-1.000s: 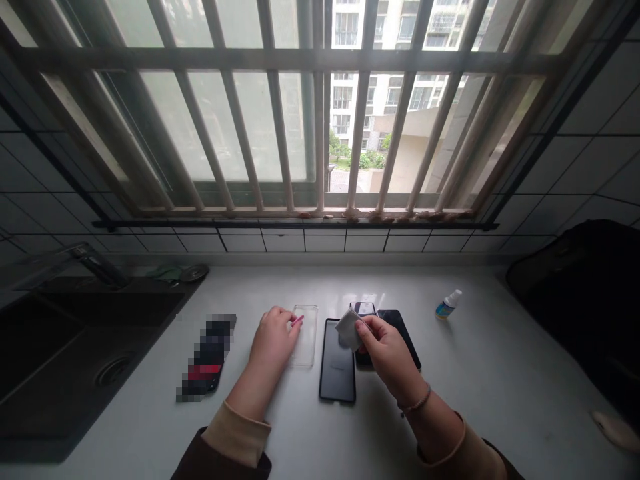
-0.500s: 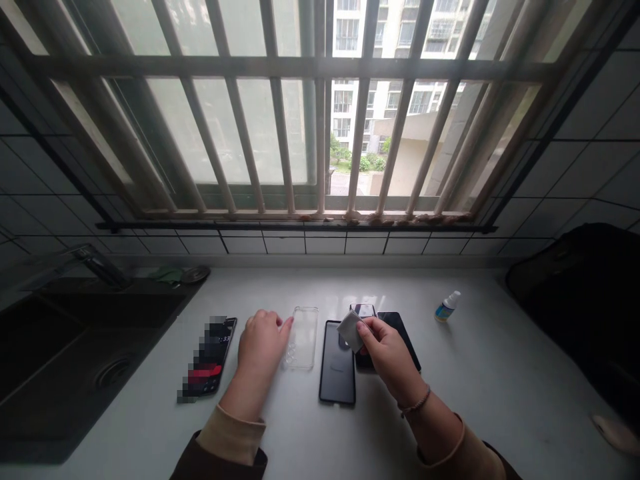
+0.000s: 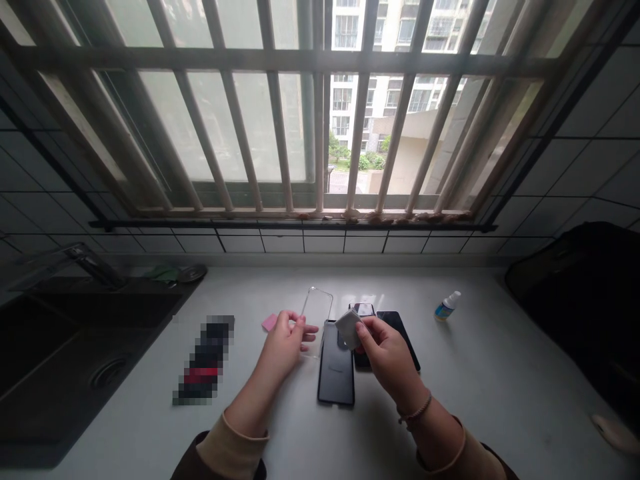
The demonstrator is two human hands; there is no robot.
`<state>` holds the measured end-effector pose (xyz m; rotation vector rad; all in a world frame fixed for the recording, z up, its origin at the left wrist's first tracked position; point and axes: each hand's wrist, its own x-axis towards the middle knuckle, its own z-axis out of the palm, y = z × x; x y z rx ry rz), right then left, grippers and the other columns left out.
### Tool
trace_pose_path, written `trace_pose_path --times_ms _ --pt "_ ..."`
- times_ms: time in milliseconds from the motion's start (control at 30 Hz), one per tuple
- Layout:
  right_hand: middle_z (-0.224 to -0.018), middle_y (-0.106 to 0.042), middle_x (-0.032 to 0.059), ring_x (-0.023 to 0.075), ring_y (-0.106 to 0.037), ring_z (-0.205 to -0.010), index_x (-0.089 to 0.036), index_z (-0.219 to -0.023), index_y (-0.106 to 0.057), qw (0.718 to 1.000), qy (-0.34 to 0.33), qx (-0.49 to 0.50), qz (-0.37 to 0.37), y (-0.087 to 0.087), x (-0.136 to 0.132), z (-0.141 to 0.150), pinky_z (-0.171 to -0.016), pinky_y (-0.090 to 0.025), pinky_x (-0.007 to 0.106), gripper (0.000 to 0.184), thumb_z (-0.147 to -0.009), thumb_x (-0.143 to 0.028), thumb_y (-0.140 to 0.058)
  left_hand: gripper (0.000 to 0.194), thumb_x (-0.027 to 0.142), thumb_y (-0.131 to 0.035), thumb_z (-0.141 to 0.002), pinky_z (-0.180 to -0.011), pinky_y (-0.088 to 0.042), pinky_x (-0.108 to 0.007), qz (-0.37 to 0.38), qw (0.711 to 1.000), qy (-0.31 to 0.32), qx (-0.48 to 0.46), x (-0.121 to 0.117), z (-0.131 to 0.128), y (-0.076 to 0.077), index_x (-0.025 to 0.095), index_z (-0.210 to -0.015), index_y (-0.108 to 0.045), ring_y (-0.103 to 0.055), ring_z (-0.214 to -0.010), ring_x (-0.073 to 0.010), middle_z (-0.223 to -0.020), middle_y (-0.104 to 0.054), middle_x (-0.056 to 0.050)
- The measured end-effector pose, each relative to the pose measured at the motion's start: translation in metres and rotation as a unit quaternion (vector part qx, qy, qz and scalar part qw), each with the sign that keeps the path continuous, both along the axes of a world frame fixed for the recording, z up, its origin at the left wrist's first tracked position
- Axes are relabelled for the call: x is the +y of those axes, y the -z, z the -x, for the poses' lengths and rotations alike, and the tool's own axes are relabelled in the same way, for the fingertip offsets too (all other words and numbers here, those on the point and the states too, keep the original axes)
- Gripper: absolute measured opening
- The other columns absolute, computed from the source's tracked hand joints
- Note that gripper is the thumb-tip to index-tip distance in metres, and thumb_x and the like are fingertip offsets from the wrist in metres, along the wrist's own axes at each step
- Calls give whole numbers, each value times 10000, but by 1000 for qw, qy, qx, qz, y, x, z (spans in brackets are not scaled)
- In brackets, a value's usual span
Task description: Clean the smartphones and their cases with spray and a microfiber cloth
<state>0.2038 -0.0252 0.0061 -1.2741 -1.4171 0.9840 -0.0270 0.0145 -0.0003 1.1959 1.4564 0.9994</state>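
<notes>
My left hand [image 3: 286, 340] pinches a clear phone case [image 3: 317, 312] by its lower edge and holds it tilted up off the white counter [image 3: 500, 373]. A small pink piece [image 3: 269, 322] lies on the counter just left of that hand. My right hand [image 3: 385, 353] grips a small folded white wipe [image 3: 348, 329] above a black phone [image 3: 337, 365] that lies flat. Two more dark phones [image 3: 395, 330] lie side by side behind the right hand, partly hidden by it.
A phone with a blurred-out screen [image 3: 204, 363] lies left of my hands. A dark sink [image 3: 55, 353] with a tap fills the left side. A small white bottle [image 3: 447, 305] stands at the back right. A black bag [image 3: 585, 300] sits at the far right. A barred window rises behind.
My left hand has taken hold of the clear case and raised it from lying flat, shifting it right toward the black phone. The pink piece now shows on the counter. The right hand has barely moved.
</notes>
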Motion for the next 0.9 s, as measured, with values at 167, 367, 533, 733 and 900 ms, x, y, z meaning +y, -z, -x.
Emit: trace_pose_path --times_ms 167,367,533,733,900 --pt "-1105 -799 102 251 -761 -976 -209 -1187 -756 943 126 -158 -265 -12 -7 0 -883 -617 390 228 -1033 -281 -604 338 445 -675 -954 -743 -598 -342 85 966 34 -241 -19 -36 -1 160 -1112 -587 -780 -844 -239 -1093 -774 -192" --pt "-1305 -751 134 319 -709 -1232 -168 -1260 -750 863 41 -354 -357 0 -1 16 -1099 -544 542 298 -1014 -129 -586 263 410 -706 -952 -696 -557 -266 80 908 76 -404 -43 -59 -3 197 -960 -552 -698 -761 -152 -909 -708 -37" --pt "-1349 -732 93 260 -687 -1282 -189 -1329 -704 870 -30 -346 -349 5 -4 27 -1227 -423 554 356 -1025 -94 -546 247 440 -625 -1008 -798 -583 -321 81 877 39 -471 -46 -57 -6 260 -1171 -579 -716 -937 -185 -1128 -713 -60" --pt "-1393 -707 71 242 -632 -1354 -186 -1324 -694 846 -170 -344 -371 -2 -12 30 -1292 -328 512 346 -1018 -131 -542 642 533 -533 -1034 -1102 -501 -481 110 840 21 -531 -42 -48 -16 441 -1622 -295 -690 -1224 -261 -1425 -632 -110" --pt "-1528 -581 154 279 -527 -1454 -122 -1420 -616 844 -139 -399 -330 8 -6 29 -1261 -373 549 424 -1014 -94 -497 601 528 -428 -1072 -1241 -345 -488 133 813 95 -559 -44 -53 -15 407 -1645 -293 -540 -1429 -266 -1552 -556 -89"
